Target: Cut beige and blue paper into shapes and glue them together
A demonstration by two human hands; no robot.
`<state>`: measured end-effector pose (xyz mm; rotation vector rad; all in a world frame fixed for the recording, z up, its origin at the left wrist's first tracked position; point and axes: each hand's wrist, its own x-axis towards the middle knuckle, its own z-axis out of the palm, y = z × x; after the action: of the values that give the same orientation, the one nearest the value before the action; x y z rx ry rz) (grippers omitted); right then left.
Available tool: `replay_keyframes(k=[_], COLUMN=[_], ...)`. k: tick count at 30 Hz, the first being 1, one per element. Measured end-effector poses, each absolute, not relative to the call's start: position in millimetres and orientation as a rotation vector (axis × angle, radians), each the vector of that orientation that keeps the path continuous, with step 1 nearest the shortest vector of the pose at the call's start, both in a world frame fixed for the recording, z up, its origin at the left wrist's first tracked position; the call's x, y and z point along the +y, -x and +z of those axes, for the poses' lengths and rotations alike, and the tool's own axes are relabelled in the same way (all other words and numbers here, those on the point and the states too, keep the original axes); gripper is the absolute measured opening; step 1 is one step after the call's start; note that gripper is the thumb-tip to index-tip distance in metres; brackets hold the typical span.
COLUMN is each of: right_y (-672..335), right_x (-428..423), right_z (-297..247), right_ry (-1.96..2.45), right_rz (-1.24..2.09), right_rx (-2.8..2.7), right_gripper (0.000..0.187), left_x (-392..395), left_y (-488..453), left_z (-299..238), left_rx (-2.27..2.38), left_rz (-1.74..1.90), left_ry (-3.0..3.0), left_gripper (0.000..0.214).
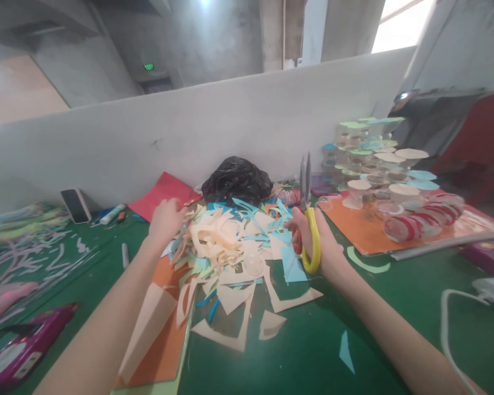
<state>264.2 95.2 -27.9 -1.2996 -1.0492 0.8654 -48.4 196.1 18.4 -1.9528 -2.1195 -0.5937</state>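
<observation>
The scissors, yellow and red at the handles, are gripped in the right hand, their blades aimed at 12 o'clock. They stand at the 2 o'clock edge of a pile of paper scraps, the clock's centre: cream, blue and pale green offcuts. The left hand, fingers curled, is at the pile's 10 o'clock side beside a red sheet; whether it grasps anything, I cannot tell. A black plastic bag sits at 12 o'clock. At 2 o'clock, paper-topped clear cups stand on an orange sheet, beside a red-striped stack lying on its side. Toward 8 o'clock, a magenta device rests on the green table; a phone leans between 9 and 10 o'clock.
</observation>
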Motion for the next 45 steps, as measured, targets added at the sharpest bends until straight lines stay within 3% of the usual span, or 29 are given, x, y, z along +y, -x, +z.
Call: replay_keyframes(k=[4, 13, 19, 28, 33, 42, 45], right_y=[-267, -278, -276, -280, -282, -276, -272], right_x=[98, 107, 99, 97, 99, 101, 98], right_z=[-24, -21, -5, -5, -12, -12, -11], right_ry=[1.25, 1.089, 1.027, 0.865, 0.931, 0.831, 0.837], right_rz=[0.93, 0.959, 0.983, 0.726, 0.631, 0.71, 0.763], right_rx=[-0.885, -0.582, -0.376, -0.385, -0.448, -0.461, -0.454], right_gripper=[0.051, 0.044, 0.038, 0.025, 0.022, 0.025, 0.024], left_x=[186, 202, 253, 289, 291, 296, 278], left_y=[41, -80, -184, -276, -292, -243, -202], left_z=[10, 14, 3, -34, -46, -1, 23], left_rx=[-1.898, -1.331, -1.06, -0.742, -0.772, -0.927, -1.074], left_rz=[-0.506, -0.838, -0.447, -0.282, -0.384, -0.615, -0.903], left_ry=[1.744, 2.399, 2.808, 2.942, 2.973, 3.099, 3.134], left_gripper=[0.055, 0.037, 0.045, 0.038, 0.022, 0.041, 0.039])
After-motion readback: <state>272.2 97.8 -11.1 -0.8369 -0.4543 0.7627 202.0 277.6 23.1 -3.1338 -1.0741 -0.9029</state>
